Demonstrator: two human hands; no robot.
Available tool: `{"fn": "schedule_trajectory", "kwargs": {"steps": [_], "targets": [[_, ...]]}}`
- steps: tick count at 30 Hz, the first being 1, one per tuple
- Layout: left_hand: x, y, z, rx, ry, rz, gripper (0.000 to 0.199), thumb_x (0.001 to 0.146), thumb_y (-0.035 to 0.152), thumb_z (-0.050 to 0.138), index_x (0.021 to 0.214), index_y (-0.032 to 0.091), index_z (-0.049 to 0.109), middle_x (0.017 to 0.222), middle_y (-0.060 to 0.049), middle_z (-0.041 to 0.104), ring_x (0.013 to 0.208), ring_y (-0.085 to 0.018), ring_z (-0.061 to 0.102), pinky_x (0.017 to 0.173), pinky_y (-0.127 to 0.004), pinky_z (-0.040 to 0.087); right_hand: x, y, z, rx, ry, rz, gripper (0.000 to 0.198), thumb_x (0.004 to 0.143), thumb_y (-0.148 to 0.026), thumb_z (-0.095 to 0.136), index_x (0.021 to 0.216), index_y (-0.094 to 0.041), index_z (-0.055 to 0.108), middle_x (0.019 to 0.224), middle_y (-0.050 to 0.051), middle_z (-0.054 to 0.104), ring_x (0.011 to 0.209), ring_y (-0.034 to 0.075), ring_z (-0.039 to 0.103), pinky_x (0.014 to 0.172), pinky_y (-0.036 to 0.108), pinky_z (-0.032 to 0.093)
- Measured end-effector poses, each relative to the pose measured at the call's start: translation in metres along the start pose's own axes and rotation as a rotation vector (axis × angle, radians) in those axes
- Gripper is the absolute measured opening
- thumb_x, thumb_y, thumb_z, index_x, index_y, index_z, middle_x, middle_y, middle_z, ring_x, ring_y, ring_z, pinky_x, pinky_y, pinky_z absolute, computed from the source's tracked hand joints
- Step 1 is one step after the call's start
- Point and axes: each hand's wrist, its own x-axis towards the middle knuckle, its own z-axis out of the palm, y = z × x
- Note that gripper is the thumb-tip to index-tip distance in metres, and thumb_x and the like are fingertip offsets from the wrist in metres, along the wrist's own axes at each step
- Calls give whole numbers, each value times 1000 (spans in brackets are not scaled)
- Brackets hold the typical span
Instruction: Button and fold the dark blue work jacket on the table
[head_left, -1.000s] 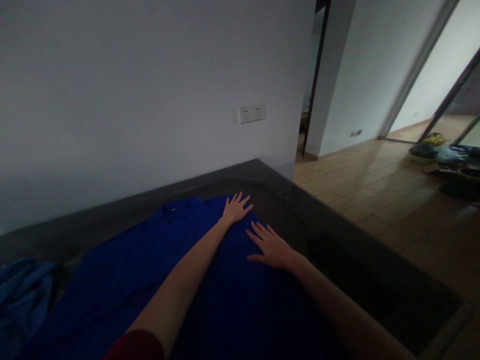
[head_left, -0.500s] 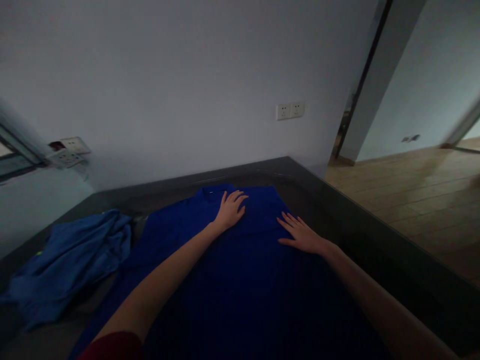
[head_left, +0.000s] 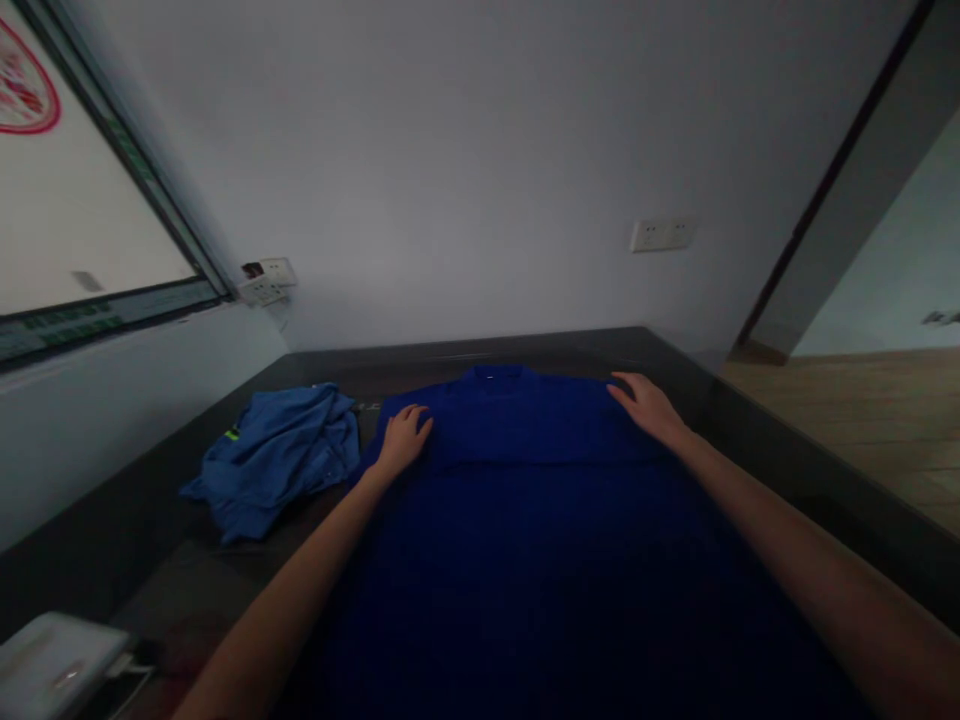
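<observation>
Window (head_left: 97,200) in the upper left of the frame, with a red round emblem (head_left: 28,85) on its pane. Below, at the lower left, a white device (head_left: 56,655) on the dark bench (head_left: 135,530), cut off by the frame edge; apparently kept there so as not to lie under the cloth. Farther right and higher, a crumpled blue garment (head_left: 281,455) with a yellow-green patch (head_left: 233,434), bunched loosely, set to one side probably to leave the middle for the flat one. Then, left of centre, the left hand (head_left: 405,440) over the upper left part of a dark blue shirt (head_left: 517,425); fingers spread and softly curved, nothing visibly pinched; cannot tell how firmly pressed. Shirt flat from the centre down to the bottom of the frame, collar (head_left: 496,373) at the far end, likely turned that way to bring both shoulders within even reach. Right of centre, the right hand (head_left: 651,405) at the opposite shoulder, thumb and fingers slightly parted, nothing visibly gripped, perhaps to match the other side. Above, a wall socket (head_left: 664,235); at the right edge, wooden floor (head_left: 900,400).
</observation>
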Motion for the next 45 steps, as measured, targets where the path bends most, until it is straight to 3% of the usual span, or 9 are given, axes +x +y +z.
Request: {"fn": "schedule_trajectory", "kwargs": {"steps": [3, 8, 20, 24, 29, 32, 36, 40, 45], "targets": [[-5, 17, 21, 34, -69, 34, 45, 94, 43, 34, 133, 23, 47, 145, -11, 40, 134, -26, 35, 109, -52, 26, 16, 7, 27, -67, -87, 49, 57, 92, -48, 30, 128, -8, 51, 128, 20, 54, 122, 28, 49, 105, 45, 36], [-18, 14, 34, 134, -215, 65, 54, 94, 52, 25, 144, 33, 28, 153, -5, 24, 141, -26, 21, 110, -54, 21, -7, 31, 55, -109, -248, -1, 60, 90, -54, 33, 131, -13, 51, 137, 16, 48, 130, 26, 40, 109, 46, 30], [-16, 10, 34, 222, -289, 50, 56, 94, 52, 21, 147, 33, 20, 155, -3, 18, 142, -26, 17, 110, -54, 19, -17, 43, 55, -152, -316, -12, 63, 92, -57, 28, 139, -18, 41, 147, 13, 34, 138, 25, 26, 112, 52, 17], [-17, 9, 36, 228, -274, 52, 56, 94, 51, 20, 147, 33, 20, 155, -3, 18, 142, -25, 16, 110, -54, 19, -20, 32, 40, -104, -131, -14, 58, 94, -50, 27, 136, -14, 45, 145, 12, 39, 139, 22, 24, 113, 48, 16], [-17, 9, 35, 225, -291, 51, 56, 93, 52, 19, 147, 33, 19, 155, -3, 16, 142, -25, 16, 110, -54, 20, -21, 36, -5, 101, 449, 270, 55, 95, -45, 21, 129, -14, 51, 131, 14, 54, 124, 22, 48, 105, 43, 35], [-16, 9, 34, 214, -299, 44, 57, 93, 53, 18, 147, 33, 19, 155, -3, 16, 142, -26, 16, 110, -54, 20, -23, 40, -33, 147, 544, 320, 54, 95, -45, 23, 123, -12, 56, 124, 15, 60, 116, 24, 54, 101, 42, 40], [-16, 8, 35, 214, -303, 47, 57, 93, 52, 18, 147, 32, 19, 155, -4, 15, 142, -26, 15, 111, -55, 19, -26, 28, -39, 89, 286, 196, 53, 95, -45, 25, 129, -15, 51, 129, 12, 56, 118, 24, 52, 101, 41, 39], [-15, 7, 36, 213, -299, 51, 57, 93, 51, 19, 147, 31, 20, 155, -5, 17, 142, -26, 16, 110, -55, 19, -39, 10, -6, -9, -87, 78, 57, 94, -49, 29, 138, -17, 43, 140, 10, 46, 129, 23, 42, 109, 42, 32], [-16, 7, 35, 211, -287, 55, 57, 93, 51, 18, 147, 32, 21, 155, -5, 17, 141, -26, 17, 110, -55, 20, -65, 3, 30, -31, -250, 25, 63, 89, -56, 35, 136, -15, 46, 142, 13, 43, 133, 27, 36, 111, 49, 25]]}}
